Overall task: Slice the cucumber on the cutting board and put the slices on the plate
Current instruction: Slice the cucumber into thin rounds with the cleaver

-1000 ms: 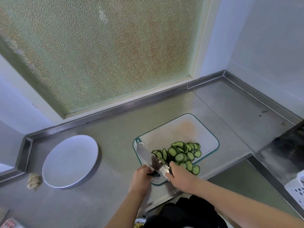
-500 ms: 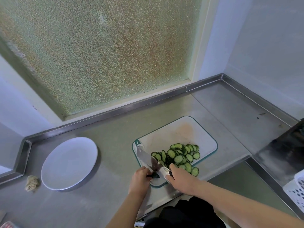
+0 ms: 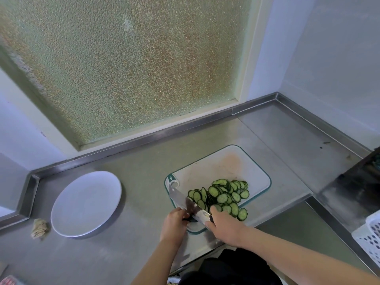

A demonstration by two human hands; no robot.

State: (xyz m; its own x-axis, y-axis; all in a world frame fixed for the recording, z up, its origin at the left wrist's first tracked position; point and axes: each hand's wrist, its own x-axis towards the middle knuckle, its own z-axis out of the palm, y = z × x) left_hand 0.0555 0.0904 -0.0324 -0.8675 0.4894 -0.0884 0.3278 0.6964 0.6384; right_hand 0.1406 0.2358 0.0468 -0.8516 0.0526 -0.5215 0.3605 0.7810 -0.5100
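A pile of cucumber slices (image 3: pixel 224 194) lies on the near right part of the white, green-rimmed cutting board (image 3: pixel 216 165). A wide cleaver (image 3: pixel 186 200) stands on edge along the left side of the pile, touching the slices. My left hand (image 3: pixel 173 222) grips its dark handle at the board's near edge. My right hand (image 3: pixel 223 226) is at the near end of the blade, thumb on top beside the slices and a fingertip below, pinching the blade. The white plate (image 3: pixel 86 203) sits bare on the counter to the left, well apart from the board.
A steel counter (image 3: pixel 133 182) runs to a raised rim under a frosted window. A crumpled scrap (image 3: pixel 39 228) lies left of the plate. A dark recessed area (image 3: pixel 353 194) and a white perforated basket (image 3: pixel 370 237) are at the right. The counter edge is just below my hands.
Both hands and the cleaver stay at the near left side of the slice pile. Only the view has shifted a little.
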